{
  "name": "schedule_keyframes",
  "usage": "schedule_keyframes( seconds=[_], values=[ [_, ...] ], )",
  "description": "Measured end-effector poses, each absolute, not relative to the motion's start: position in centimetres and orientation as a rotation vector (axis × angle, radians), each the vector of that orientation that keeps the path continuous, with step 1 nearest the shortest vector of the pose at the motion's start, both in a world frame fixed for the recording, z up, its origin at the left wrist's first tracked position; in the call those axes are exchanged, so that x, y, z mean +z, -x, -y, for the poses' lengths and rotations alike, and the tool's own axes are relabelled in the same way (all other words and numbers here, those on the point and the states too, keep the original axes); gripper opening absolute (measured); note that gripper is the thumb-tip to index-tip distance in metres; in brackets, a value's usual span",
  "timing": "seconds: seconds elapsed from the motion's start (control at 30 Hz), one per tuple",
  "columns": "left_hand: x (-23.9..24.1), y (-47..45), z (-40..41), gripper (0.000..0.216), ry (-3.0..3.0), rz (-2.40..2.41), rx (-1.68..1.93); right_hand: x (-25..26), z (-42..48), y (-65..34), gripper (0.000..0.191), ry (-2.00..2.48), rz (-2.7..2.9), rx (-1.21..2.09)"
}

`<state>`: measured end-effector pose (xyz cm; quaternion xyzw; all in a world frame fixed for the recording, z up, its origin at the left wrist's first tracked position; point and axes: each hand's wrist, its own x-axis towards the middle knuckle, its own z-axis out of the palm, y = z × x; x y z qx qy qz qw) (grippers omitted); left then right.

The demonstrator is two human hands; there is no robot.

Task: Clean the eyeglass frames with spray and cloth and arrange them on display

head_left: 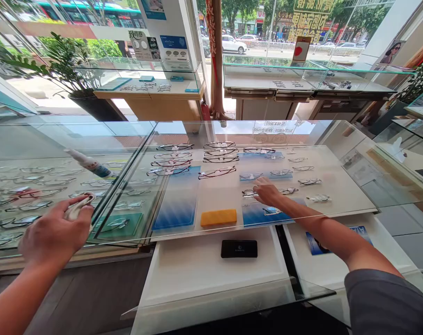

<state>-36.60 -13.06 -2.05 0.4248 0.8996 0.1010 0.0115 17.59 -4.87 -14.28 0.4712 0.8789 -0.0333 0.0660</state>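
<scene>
My right hand (267, 193) reaches inside the glass display case (354, 139), under its top pane, with its fingers closed on a pair of glasses (249, 192) lying on the white shelf (340, 195). My left hand (54, 232) rests on top of the neighbouring glass counter (9, 139) at the left, clutching a bunched white cloth (79, 206). Rows of eyeglass frames (218, 158) lie on the shelf beyond my right hand.
A spray bottle (89, 164) lies on the left counter top. An orange pad (218, 217) and blue mats (178, 200) sit on the shelf. A black case (239, 248) lies on the pulled-out white drawer (204, 274). More display counters stand behind.
</scene>
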Motion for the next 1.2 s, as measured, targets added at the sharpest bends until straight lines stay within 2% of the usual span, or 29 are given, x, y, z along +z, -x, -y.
schedule_keyframes(
  seconds=[0.1, 0.2, 0.27, 0.33, 0.4, 0.5, 0.6, 0.7, 0.87, 1.2],
  values=[
    [-1.9, 36.6, 13.1, 0.077, -1.338, -2.8, 0.3, -12.3, 9.1, -17.4, 0.034, -1.417, -2.596, -0.268],
    [-2.0, 36.8, 13.1, 0.078, -1.352, -2.808, 0.313, -9.5, 14.7, -17.1, 0.024, -1.261, -2.477, -0.525],
    [-2.0, 36.7, 13.1, 0.078, -1.353, -2.807, 0.313, -6.2, 18.1, -16.9, 0.024, -1.066, -2.395, -0.7],
    [-1.9, 36.5, 13.2, 0.077, -1.346, -2.795, 0.303, -1.7, 20.0, -16.6, 0.034, -0.838, -2.214, -0.912],
    [-1.6, 36.2, 13.2, 0.076, -1.337, -2.78, 0.297, 2.8, 19.7, -16.5, 0.043, -0.839, -2.293, -0.951],
    [-1.4, 36.0, 13.2, 0.074, -1.334, -2.767, 0.3, 6.3, 15.0, -16.5, 0.045, -1.246, -2.526, -0.745],
    [-1.6, 36.2, 13.2, 0.071, -1.363, -2.756, 0.318, 4.5, 8.0, -16.8, 0.05, -1.661, -2.676, -0.198],
    [-2.0, 36.6, 13.1, 0.069, -1.374, -2.753, 0.345, 0.7, 2.3, -17.3, 0.051, -1.713, -2.551, 0.053],
    [-2.2, 36.8, 13.2, 0.07, -1.383, -2.733, 0.384, -1.9, -1.4, -17.5, 0.053, -1.804, -2.505, 0.118],
    [-1.8, 36.3, 13.5, 0.07, -1.38, -2.719, 0.41, -0.3, -0.8, -16.4, 0.05, -1.908, -2.485, 0.027]
  ],
)
